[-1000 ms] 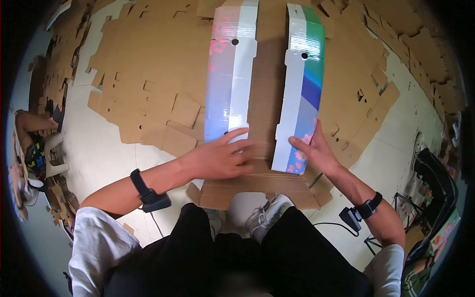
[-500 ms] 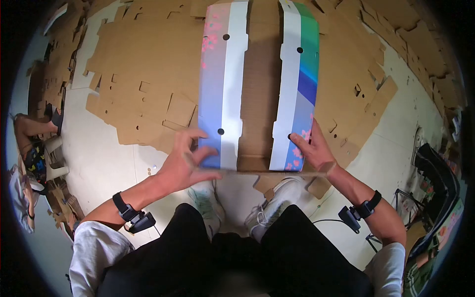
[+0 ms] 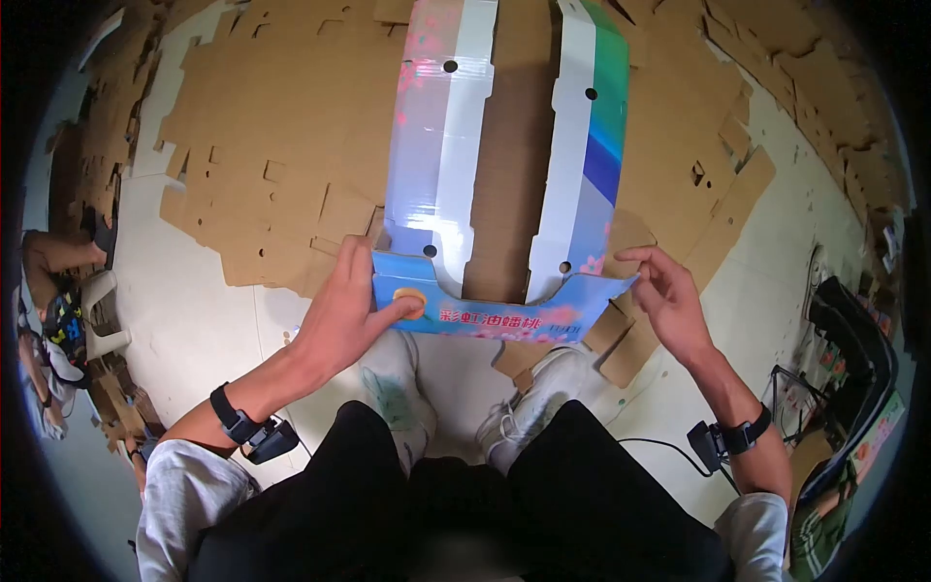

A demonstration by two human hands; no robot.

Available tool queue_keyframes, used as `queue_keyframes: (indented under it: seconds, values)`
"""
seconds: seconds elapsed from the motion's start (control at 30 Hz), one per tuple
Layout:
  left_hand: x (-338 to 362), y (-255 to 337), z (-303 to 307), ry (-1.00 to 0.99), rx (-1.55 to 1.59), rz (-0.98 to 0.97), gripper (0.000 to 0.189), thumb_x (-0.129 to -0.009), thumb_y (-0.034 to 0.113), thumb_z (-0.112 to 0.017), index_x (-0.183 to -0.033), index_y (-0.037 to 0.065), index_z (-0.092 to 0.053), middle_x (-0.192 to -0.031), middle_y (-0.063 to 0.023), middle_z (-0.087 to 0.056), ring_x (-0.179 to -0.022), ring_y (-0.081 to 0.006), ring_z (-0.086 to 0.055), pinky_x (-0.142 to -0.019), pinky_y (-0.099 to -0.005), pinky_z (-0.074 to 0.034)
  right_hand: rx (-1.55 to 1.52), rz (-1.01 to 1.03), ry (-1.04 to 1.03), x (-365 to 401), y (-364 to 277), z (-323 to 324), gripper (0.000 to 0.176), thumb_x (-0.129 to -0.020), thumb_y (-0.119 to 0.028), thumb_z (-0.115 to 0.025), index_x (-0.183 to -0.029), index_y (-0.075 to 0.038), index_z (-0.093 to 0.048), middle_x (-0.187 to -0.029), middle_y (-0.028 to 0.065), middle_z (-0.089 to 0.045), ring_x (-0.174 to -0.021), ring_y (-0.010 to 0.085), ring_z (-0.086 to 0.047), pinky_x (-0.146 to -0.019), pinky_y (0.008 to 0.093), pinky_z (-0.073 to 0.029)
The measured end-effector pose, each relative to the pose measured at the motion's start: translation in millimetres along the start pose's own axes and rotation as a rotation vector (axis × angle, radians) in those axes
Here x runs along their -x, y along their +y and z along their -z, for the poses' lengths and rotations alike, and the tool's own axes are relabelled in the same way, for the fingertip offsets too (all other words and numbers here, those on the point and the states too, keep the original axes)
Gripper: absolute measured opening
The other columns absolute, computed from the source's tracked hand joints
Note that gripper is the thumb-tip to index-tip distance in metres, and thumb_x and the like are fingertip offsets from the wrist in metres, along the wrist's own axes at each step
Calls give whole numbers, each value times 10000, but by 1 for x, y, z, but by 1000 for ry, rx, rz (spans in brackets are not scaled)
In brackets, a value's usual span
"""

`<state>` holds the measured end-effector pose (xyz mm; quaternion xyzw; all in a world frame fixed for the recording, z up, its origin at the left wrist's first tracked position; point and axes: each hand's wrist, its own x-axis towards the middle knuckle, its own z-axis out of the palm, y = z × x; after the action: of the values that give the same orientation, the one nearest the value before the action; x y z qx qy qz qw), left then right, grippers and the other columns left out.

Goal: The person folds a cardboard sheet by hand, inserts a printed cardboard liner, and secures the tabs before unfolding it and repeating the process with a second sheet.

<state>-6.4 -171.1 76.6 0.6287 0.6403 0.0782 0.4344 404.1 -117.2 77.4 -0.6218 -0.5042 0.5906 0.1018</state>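
A long printed cardboard box [image 3: 514, 145] with pink, blue and green sides lies in front of me, its two white flaps folded inward with a brown gap between them. Across its near end stands a blue end panel [image 3: 504, 315] with printed characters. My left hand [image 3: 339, 315] grips the left corner of that panel, thumb on the printed face and fingers behind. Beside the panel's right corner is my right hand [image 3: 669, 296], its fingers bent but apart, holding nothing.
Flat brown cardboard sheets [image 3: 281, 126] cover the floor under and around the box. My shoes [image 3: 398, 398] are just below the near end. At the left edge sits another person [image 3: 63, 301]. A black padded object [image 3: 853, 339] stands at the right, near a cable.
The near end panel has come up, so its blue printed face now shows. My left thumb has moved onto it, and my right hand has let go of the side and shifted right.
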Motion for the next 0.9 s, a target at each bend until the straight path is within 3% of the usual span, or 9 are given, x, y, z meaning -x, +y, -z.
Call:
queue_keyframes:
  seconds: [0.07, 0.17, 0.27, 0.37, 0.47, 0.57, 0.67, 0.77, 0.9]
  values:
    - [3, 6, 4, -30, -130, -5, 542, -955, 204, -816, -1265, -40, -444, -1209, -233, -533, -1040, -372, -633, -865, -465, -534, 38, 162, 5, 5, -3, -9, 348, -985, -1, -585, -1321, -1, -676, -890, 10, -606, -838, 122, -621, -868, 292, -531]
    - [2, 6, 6, -29, -100, -17, 494, -980, 246, -791, -1209, -42, -461, -1134, -242, -536, -948, -412, -613, -811, -486, -514, -122, 201, -2, 8, -4, -20, 347, -985, -57, -668, -1328, -6, -677, -904, 32, -627, -865, 136, -656, -869, 316, -551]
    - [-4, -10, 1, -8, -13, -27, 509, -987, 307, -773, -1223, -37, -482, -1101, -261, -557, -953, -487, -614, -809, -520, -529, 157, 245, 68, 5, -10, -26, 402, -983, -105, -731, -1363, -2, -649, -934, 67, -660, -900, 158, -682, -872, 348, -572]
    - [-10, 11, 16, -92, -56, 65, 476, -1014, 286, -739, -1289, -12, -491, -1083, -245, -611, -959, -464, -647, -818, -507, -536, 181, 98, 120, 1, -16, -31, 408, -976, -158, -782, -1328, 5, -656, -972, 97, -691, -902, 172, -685, -857, 358, -582]
    - [-13, 17, 20, -66, 19, 114, 546, -1012, 264, -744, -1412, 8, -476, -1067, -215, -639, -932, -406, -674, -834, -489, -546, 114, 86, 174, 1, -24, -37, 387, -985, -166, -780, -1308, 7, -655, -978, 105, -701, -900, 177, -686, -849, 356, -583]
    - [-11, 13, 20, 1, 75, 12, 606, -1001, 204, -761, -1486, 14, -451, -1020, -177, -622, -795, -309, -626, -754, -424, -533, 176, 117, 154, -2, -25, -36, 369, -990, -175, -782, -1280, 13, -651, -967, 99, -698, -901, 169, -683, -838, 352, -577]
    - [-15, 7, 20, -13, 33, -119, 607, -988, 204, -777, -1481, 28, -469, -1104, -168, -608, -826, -283, -615, -769, -414, -537, 190, 83, 115, -7, -18, -31, 348, -985, -148, -789, -1258, 3, -633, -961, 73, -678, -906, 154, -667, -854, 336, -568]
    - [-21, -5, 21, -63, 9, -151, 587, -989, 190, -772, -1469, 32, -473, -1201, -180, -579, -870, -293, -620, -792, -419, -541, 31, 92, 74, -20, 2, -26, 280, -977, -122, -802, -1168, -8, -631, -968, 41, -650, -905, 126, -638, -872, 307, -549]
    - [-27, -12, 16, -38, -1, -127, 555, -982, 182, -774, -1432, 24, -490, -1199, -185, -584, -894, -321, -635, -809, -426, -545, -72, 65, 60, -21, -6, -28, 237, -977, -103, -802, -1090, -21, -611, -964, 16, -616, -871, 81, -579, -834, 280, -520]
